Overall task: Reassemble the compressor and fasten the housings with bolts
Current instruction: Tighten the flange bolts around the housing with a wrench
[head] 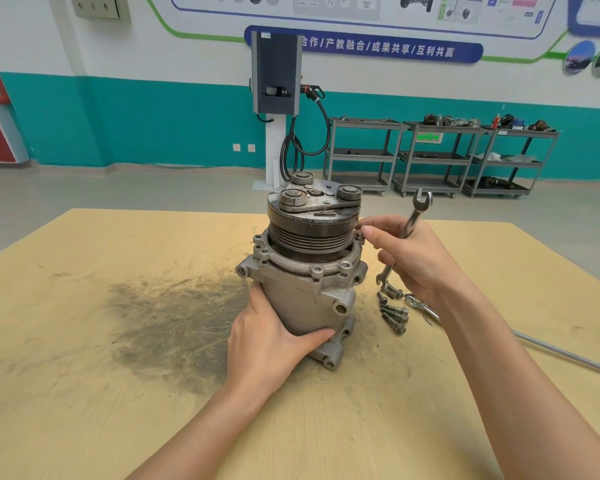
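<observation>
While left hand (pixel 267 337) grips compressor (pixel 309 265) | spare bolts (pixel 394 311), bar (pixel 565 355) alongside

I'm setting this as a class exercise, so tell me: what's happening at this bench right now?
A person is putting a compressor back together on a wooden table. The left hand grips its lower body to steady it upright. The right hand holds a wrench while its fingertips pinch a bolt at the rim of the housing. More loose bolts lie on the table to the right, so fastening is not finished.
</observation>
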